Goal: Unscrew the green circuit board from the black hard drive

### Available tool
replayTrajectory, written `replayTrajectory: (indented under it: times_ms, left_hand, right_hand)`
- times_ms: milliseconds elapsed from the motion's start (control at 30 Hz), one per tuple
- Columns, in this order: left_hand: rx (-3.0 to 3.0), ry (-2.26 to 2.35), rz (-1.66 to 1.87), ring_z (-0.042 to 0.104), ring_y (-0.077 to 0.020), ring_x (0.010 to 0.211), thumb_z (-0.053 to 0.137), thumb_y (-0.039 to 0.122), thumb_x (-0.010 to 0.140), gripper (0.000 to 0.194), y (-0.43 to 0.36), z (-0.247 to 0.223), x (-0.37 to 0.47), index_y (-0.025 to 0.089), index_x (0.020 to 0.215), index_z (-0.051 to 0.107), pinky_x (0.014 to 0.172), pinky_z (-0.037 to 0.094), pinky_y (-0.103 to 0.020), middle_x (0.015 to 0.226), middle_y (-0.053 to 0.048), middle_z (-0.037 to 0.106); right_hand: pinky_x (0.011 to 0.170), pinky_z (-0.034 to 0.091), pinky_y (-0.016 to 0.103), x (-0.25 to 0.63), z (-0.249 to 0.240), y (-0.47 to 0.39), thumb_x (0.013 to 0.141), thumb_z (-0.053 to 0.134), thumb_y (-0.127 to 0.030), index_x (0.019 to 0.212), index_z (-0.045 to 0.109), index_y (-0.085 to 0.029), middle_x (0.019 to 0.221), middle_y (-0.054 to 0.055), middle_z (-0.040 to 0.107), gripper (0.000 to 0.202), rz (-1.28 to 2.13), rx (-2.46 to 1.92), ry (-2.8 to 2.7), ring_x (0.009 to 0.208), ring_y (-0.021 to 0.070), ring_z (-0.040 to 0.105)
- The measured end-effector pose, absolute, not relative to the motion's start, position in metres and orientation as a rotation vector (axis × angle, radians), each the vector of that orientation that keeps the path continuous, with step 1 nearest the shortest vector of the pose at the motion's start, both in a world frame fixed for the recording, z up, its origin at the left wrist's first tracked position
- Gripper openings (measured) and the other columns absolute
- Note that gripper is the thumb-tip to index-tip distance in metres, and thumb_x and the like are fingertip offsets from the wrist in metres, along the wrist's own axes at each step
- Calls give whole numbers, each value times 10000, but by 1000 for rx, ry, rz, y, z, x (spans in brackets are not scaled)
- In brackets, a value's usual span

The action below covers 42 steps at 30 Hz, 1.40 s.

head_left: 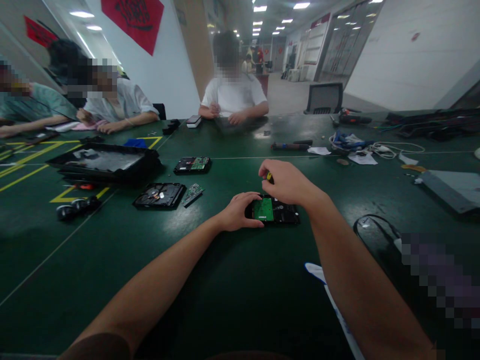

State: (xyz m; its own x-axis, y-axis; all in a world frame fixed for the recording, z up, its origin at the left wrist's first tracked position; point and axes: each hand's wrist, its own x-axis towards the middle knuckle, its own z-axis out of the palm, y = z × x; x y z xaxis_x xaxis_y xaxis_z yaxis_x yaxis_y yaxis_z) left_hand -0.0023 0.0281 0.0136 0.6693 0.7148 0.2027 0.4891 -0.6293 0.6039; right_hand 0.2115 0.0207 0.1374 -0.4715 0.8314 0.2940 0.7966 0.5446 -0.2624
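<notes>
Black rectangular hard drive (287,214) with green circuit board (264,210): frame centre. Your left hand (239,212): thumb and fingers clasping its left end. Your right hand (287,182): pinching a yellow-and-black tool (270,177), mostly hidden. Risk: if your left grip loosens, the drive may swivel, tool skidding.

Tool (270,177) mostly hidden in right hand (288,181), drive (275,211) partly covered, grey case (452,192) cut by right edge

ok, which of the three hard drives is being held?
The rightmost drive, with the bright-green board: the left hand grips its left end. The far drive and the drive beside the loose circuit board lie untouched.
</notes>
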Motion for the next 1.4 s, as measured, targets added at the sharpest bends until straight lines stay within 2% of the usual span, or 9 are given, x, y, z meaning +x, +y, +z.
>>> replayTrajectory:
  times_ms: [100, 200, 300, 433, 633, 833, 1067, 1267, 1400]
  left_hand:
    - [2384, 918, 598, 432, -364, 1477, 854, 600, 718, 865, 28, 13, -3, 256, 1439, 523, 1232, 297, -557, 1546, -134, 524]
    - [2387, 916, 595, 433, -367, 1478, 854, 598, 717, 855, 29, 14, -3, 261, 1433, 529, 1230, 302, -561, 1557, -131, 515]
    - [2388, 927, 582, 433, -373, 1475, 851, 603, 718, 851, 29, 15, -3, 260, 1428, 531, 1227, 308, -565, 1552, -130, 519]
    - [2388, 930, 577, 434, -370, 1472, 845, 605, 729, 856, 28, 17, -3, 249, 1437, 522, 1227, 312, -554, 1554, -136, 514]
    - [2392, 935, 576, 424, -368, 1481, 845, 600, 731, 852, 27, 16, -2, 258, 1441, 521, 1232, 298, -556, 1560, -130, 510]
    - [2381, 918, 595, 433, -377, 1474, 856, 603, 713, 869, 30, 11, -2, 275, 1444, 520, 1229, 292, -567, 1552, -125, 520]
    - [2399, 914, 583, 425, -372, 1479, 837, 627, 731, 866, 30, 12, -4, 260, 1448, 518, 1228, 304, -559, 1569, -132, 498]
    - [2400, 913, 591, 430, -375, 1478, 841, 619, 728, 862, 30, 12, -3, 259, 1442, 517, 1231, 296, -566, 1556, -134, 511]
    - [2400, 916, 578, 421, -374, 1484, 839, 614, 734, 853, 29, 14, -3, 266, 1442, 516, 1233, 289, -576, 1562, -125, 507]
  right_hand:
    - [831, 453, 376, 211, 140, 21, 915, 584, -262, 990, 641, -210, 1013, 100, 726, 108, 86, -1408, -2369, 949, 252, 648]
    - [808, 449, 389, 210, 139, 21, 944, 584, -342, 921, 646, -213, 967, 100, 725, 146, 43, -1470, -2347, 910, 257, 644]
    - [813, 458, 371, 211, 137, 22, 912, 592, -276, 949, 656, -208, 1007, 94, 721, 99, 76, -1386, -2367, 918, 242, 640]
    - [840, 463, 351, 212, 137, 21, 860, 594, -180, 1022, 663, -195, 1072, 95, 719, 177, 119, -1303, -2390, 957, 233, 640]
    - [832, 460, 384, 210, 136, 24, 947, 556, -291, 966, 665, -199, 988, 108, 729, 144, 74, -1438, -2339, 934, 260, 653]
    - [865, 467, 356, 213, 136, 23, 843, 600, -175, 1041, 650, -195, 1097, 102, 722, 205, 132, -1321, -2415, 994, 247, 651]
    - [840, 451, 403, 212, 139, 22, 928, 583, -295, 996, 661, -197, 1029, 121, 738, 143, 39, -1488, -2347, 960, 279, 658]
    - [822, 453, 357, 211, 138, 21, 850, 594, -189, 1007, 653, -193, 1061, 103, 729, 167, 89, -1359, -2398, 964, 246, 653]
    - [789, 447, 366, 210, 140, 20, 913, 567, -243, 983, 662, -200, 980, 99, 741, 127, 117, -1404, -2374, 893, 243, 659]
